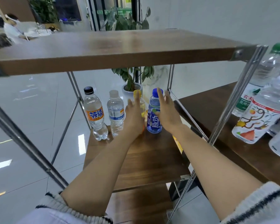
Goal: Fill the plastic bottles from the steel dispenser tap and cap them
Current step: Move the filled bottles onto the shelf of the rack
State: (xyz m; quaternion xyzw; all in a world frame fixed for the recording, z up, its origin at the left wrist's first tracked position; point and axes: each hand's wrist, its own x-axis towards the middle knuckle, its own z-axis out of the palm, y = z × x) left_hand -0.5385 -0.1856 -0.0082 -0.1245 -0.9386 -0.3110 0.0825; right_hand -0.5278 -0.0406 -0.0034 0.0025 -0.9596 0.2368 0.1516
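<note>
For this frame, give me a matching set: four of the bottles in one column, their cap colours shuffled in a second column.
Bottles
1. clear plastic bottle with the orange label
2. blue plastic bottle with the white lettering
3. clear plastic bottle with the green-and-white label
4. clear plastic bottle with the pale blue label

Cap colours
A. green
B. black
C. whitish
D. blue

Pairs: 1-B, 2-D, 3-A, 4-C

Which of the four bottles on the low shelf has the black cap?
The leftmost bottle, with the orange label. The other three are the white-capped bottle, the yellow-capped bottle and the blue-capped bottle.
</note>
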